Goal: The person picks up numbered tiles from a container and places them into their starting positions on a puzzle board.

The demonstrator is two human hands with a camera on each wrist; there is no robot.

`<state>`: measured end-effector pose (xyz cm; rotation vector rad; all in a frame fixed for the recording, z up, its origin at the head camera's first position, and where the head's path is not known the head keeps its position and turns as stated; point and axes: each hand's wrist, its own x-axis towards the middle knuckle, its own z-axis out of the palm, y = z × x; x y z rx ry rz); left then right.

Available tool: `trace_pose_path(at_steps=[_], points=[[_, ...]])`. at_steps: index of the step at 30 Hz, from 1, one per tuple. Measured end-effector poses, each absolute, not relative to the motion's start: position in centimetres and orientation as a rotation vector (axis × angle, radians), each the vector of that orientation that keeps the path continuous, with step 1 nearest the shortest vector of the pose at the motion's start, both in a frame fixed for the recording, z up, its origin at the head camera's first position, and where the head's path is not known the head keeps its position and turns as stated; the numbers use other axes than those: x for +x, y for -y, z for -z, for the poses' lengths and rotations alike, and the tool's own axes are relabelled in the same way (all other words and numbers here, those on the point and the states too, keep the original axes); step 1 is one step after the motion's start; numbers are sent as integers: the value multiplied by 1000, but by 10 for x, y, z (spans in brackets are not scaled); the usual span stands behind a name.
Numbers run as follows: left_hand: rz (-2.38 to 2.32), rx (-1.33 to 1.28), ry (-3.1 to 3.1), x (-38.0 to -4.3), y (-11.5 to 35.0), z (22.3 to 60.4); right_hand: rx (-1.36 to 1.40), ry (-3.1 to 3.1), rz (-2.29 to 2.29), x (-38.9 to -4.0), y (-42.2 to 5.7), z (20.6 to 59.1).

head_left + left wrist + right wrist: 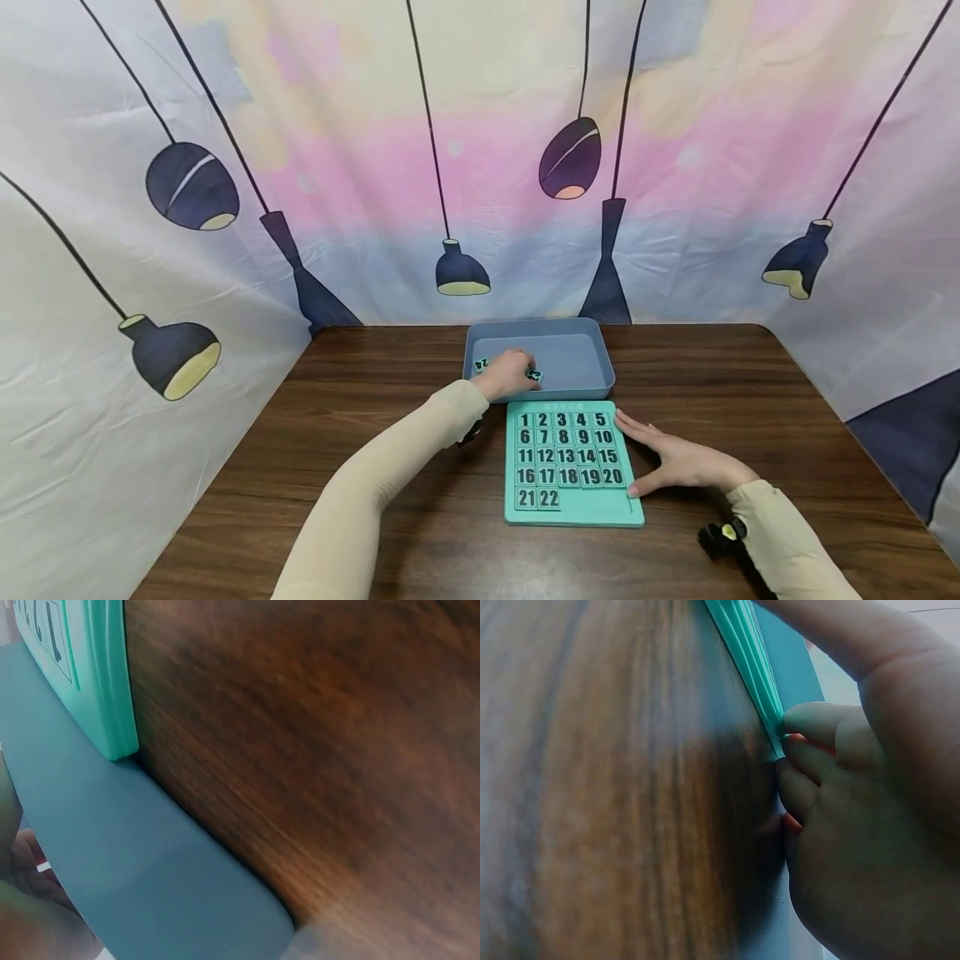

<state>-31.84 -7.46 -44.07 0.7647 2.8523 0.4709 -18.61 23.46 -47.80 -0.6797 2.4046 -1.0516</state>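
Note:
My left hand (pixel 508 375) reaches over the near wall of the blue-grey tray (pixel 577 358) and pinches a small number tile (pixel 535 376) between thumb and fingers. Another tile (pixel 481 364), marked 24, lies in the tray left of that hand. In front of the tray sits a mint-green number board (pixel 600 506), its tiles running in order from 1 to 22. The right hand (pixel 678 460) rests along the board's right side, thumb at the lower edge and fingers at the upper corner. In the right wrist view, fingertips (pixel 802 720) touch the board's rim.
Everything stands on a dark brown wooden table (pixel 360 358). The tray's near wall (pixel 165 847) rises right beside the board's corner in the left wrist view. Behind the table hangs a cloth (pixel 360 167) printed with lamps.

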Motion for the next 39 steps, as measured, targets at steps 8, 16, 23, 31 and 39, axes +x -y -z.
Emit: trace_pose_path(at_steps=[8, 16, 23, 31, 39], points=[[-603, 822, -2778, -327, 77, 437, -683, -2403, 1046, -185, -233, 475], [-781, 946, -2736, -330, 77, 412, -685, -2405, 1042, -184, -233, 474], [-732, 1096, -2695, -301, 73, 402, -705, -2395, 1045, -185, -233, 474], [-592, 1262, -2592, -244, 73, 406, -708, -2361, 1072, -184, -233, 476], [-397, 1534, -2460, -195, 77, 423, -694, -2368, 1068, -184, -234, 477]])
